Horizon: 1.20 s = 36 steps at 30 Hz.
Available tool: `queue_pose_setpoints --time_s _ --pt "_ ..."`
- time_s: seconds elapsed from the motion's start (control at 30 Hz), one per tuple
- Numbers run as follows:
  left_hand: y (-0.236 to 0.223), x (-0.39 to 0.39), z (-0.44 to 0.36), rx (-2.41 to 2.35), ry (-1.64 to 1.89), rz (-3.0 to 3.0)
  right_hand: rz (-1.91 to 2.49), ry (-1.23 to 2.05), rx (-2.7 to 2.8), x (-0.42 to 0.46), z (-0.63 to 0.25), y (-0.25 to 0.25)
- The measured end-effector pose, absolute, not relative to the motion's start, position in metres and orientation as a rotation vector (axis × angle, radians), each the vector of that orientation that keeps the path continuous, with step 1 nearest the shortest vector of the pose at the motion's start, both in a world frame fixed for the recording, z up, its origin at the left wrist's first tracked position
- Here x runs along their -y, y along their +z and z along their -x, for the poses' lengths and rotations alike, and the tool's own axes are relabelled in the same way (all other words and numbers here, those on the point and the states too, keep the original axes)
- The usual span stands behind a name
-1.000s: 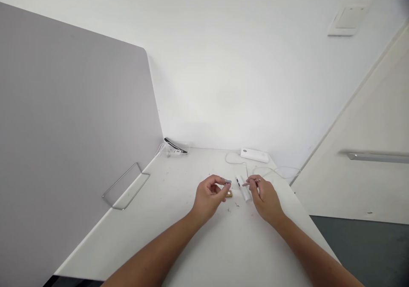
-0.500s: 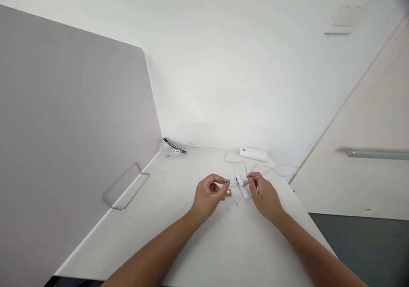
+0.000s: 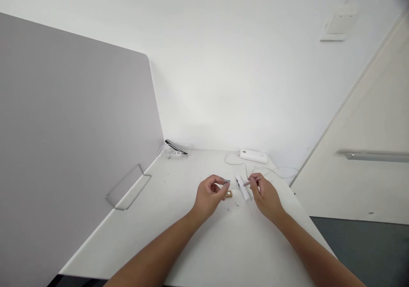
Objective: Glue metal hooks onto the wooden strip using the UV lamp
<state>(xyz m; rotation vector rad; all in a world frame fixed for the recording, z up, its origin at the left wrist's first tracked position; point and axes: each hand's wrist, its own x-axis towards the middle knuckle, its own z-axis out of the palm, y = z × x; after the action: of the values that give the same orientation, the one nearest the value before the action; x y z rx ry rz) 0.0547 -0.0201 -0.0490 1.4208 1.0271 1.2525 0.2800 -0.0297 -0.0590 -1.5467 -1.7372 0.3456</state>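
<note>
My left hand [image 3: 209, 193] is closed in a pinch on a small grey piece [image 3: 227, 181], too small to name further. Thumb and fingers of my right hand [image 3: 265, 195] are closed round a thin pen-like stick [image 3: 247, 183], its tip pointing left toward the grey piece. Between the hands lies a white oblong device [image 3: 243, 189] with dark openings on its left side; the stick's tip is over it. Beside my left fingertips, a small tan block [image 3: 229, 193] with a white round spot rests on the white table [image 3: 204, 253].
At the back right a white power bank [image 3: 254, 156] lies with a thin white cable [image 3: 234, 163]. A clear tray [image 3: 177, 148] with a dark strip and cables sits in the back left corner. A wire frame [image 3: 128, 189] and grey partition [image 3: 79, 121] border the left.
The whole view has shifted slightly. Both hands keep nearly the same pose and hold the same things; the right hand's stick has tilted a little.
</note>
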Motion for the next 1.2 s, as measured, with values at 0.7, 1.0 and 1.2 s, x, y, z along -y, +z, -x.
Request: queue_pose_setpoints --time_s 0.7,1.0,1.2 --pt "-0.051 0.017 -0.055 -0.978 1.29 -1.408 1.593 0.336 1.826 0.032 -0.282 -0.064" --pt "-0.059 0.015 -0.056 -0.987 1.27 -1.442 1.441 0.648 1.878 0.043 -0.266 -0.046" --pt "-0.053 0.021 -0.055 -1.043 1.251 -1.487 1.144 0.853 1.986 0.048 -0.246 0.02"
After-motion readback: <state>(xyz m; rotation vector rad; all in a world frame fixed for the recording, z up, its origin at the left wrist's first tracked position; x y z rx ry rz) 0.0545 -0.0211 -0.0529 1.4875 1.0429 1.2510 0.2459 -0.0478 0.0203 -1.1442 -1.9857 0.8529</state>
